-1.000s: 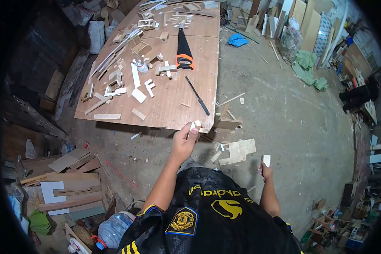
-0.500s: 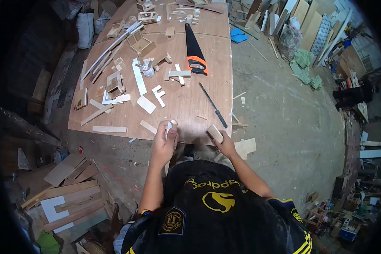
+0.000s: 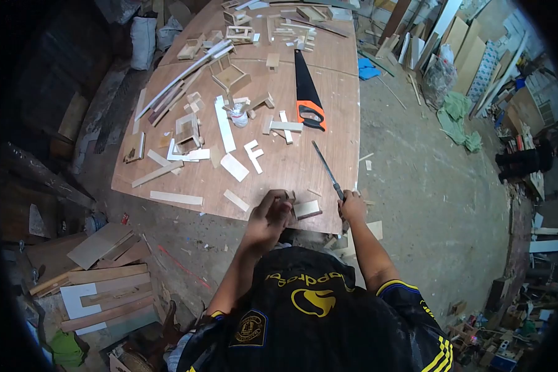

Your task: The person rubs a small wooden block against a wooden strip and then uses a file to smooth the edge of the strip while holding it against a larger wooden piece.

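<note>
At the right side of the table's near edge, my right hand [image 3: 353, 207] is closed around the handle end of a long, thin file [image 3: 326, 167]. Its dark blade points away across the tabletop. A small pale wooden block [image 3: 306, 208] lies by the near edge, between my two hands. Just left of that block is my left hand [image 3: 271, 214], its fingers curled in and shadowed. Whatever those fingers hold is hidden. Beyond the block lies a small wood sliver [image 3: 314, 192].
A handsaw [image 3: 309, 102] with an orange and black handle lies farther back. An F-shaped wood piece [image 3: 254, 156], a white strip [image 3: 225, 124], a small tub [image 3: 238, 116] and several little wooden boxes [image 3: 230, 75] cover the table [image 3: 198, 177]. Scrap boards [image 3: 108, 291] lie on the floor at left.
The wooden block has left my right hand and now rests on the table. My right hand has moved right and taken hold of the file's handle. My left hand has shifted right, towards the block.
</note>
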Available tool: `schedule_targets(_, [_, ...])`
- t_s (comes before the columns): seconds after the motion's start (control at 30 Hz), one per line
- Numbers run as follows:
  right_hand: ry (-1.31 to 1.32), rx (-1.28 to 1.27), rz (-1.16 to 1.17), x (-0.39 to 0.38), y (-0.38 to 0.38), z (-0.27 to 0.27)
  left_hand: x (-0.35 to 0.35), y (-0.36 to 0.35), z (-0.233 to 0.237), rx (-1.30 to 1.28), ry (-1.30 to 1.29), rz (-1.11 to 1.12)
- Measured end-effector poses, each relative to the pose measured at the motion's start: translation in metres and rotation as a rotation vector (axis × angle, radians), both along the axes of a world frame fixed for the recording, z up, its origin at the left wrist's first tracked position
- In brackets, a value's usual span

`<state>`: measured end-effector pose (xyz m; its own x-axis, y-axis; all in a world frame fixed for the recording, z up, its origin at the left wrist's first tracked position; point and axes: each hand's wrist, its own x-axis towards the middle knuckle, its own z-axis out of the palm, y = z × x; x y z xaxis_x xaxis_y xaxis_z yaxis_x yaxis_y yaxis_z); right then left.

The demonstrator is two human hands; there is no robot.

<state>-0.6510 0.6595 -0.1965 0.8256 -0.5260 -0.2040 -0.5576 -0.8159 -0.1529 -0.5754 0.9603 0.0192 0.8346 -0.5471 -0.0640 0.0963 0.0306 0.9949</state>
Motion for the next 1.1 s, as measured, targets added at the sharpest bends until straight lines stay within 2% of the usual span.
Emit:
schedule_targets(0.1, [0.080, -0.006, -0.006, 0.004, 0.004, -0.001, 0.005, -0.003, 0.004, 0.066, -0.003, -0.040])
schedule_targets(0.17, [0.001, 0.223, -0.118, 0.004, 0.009, -0.004, 0.009, -0.009, 0.005, 0.078, 0.021, -0.055])
schedule_targets(0.2, [-0.200, 0.275, -0.101, -0.002, 0.015, -0.007, 0.009, -0.013, 0.006, 0.091, 0.051, -0.062])
schedule_targets(0.23, [-0.201, 0.275, -0.122, -0.005, 0.017, -0.011, 0.010, -0.016, 0.007, 0.104, 0.081, -0.071])
schedule_targets(0.3, [-0.400, 0.480, -0.259, -0.012, 0.017, -0.019, 0.008, -0.025, 0.015, 0.131, 0.092, -0.070])
schedule_targets(0.33, [-0.375, 0.597, -0.330, -0.019, 0.021, 0.006, 0.007, -0.031, 0.017, 0.153, 0.102, -0.048])
schedule_targets(0.37, [-0.385, 0.590, -0.352, -0.028, 0.026, 0.036, 0.008, -0.036, 0.016, 0.151, 0.098, -0.072])
schedule_targets(0.43, [-0.552, 0.822, -0.405, -0.052, 0.035, 0.077, 0.009, -0.046, 0.013, 0.178, 0.042, -0.122])
schedule_targets(0.47, [-0.746, 0.751, -0.286, -0.065, 0.037, 0.084, 0.008, -0.054, 0.014, 0.172, 0.035, -0.151])
schedule_targets(0.5, [-0.761, 0.737, -0.311, -0.080, 0.034, 0.092, 0.006, -0.062, 0.015, 0.182, -0.069, -0.143])
schedule_targets(0.57, [-0.709, 1.004, -0.332, -0.106, 0.041, 0.166, -0.003, -0.079, 0.024, 0.183, -0.180, -0.172])
schedule_targets(0.6, [-0.733, 0.991, -0.361, -0.118, 0.042, 0.191, -0.009, -0.088, 0.035, 0.158, -0.248, -0.175])
schedule_targets(0.67, [-0.796, 0.740, -0.113, -0.141, 0.040, 0.232, -0.019, -0.107, 0.042, 0.121, -0.329, -0.216])
schedule_targets(0.77, [-0.786, 0.680, -0.126, -0.177, 0.036, 0.273, -0.040, -0.132, 0.043, 0.028, -0.471, -0.224])
schedule_targets(0.8, [-0.845, 0.547, -0.069, -0.189, 0.033, 0.279, -0.049, -0.138, 0.045, 0.028, -0.466, -0.232])
schedule_targets(0.83, [-0.863, 0.531, -0.094, -0.203, 0.029, 0.286, -0.057, -0.144, 0.046, 0.028, -0.461, -0.239])
schedule_targets(0.9, [-0.647, 0.437, -0.081, -0.235, 0.020, 0.300, -0.077, -0.157, 0.054, 0.015, -0.445, -0.303])
schedule_targets(1.0, [-0.759, 0.346, -0.082, -0.277, 0.015, 0.296, -0.115, -0.179, 0.055, -0.138, -0.423, -0.324])
schedule_targets(1.03, [-0.842, 0.312, -0.063, -0.292, 0.013, 0.292, -0.127, -0.186, 0.053, -0.143, -0.427, -0.346])
schedule_targets(1.1, [-0.849, 0.258, -0.102, -0.322, 0.009, 0.288, -0.151, -0.197, 0.050, -0.114, -0.450, -0.370])
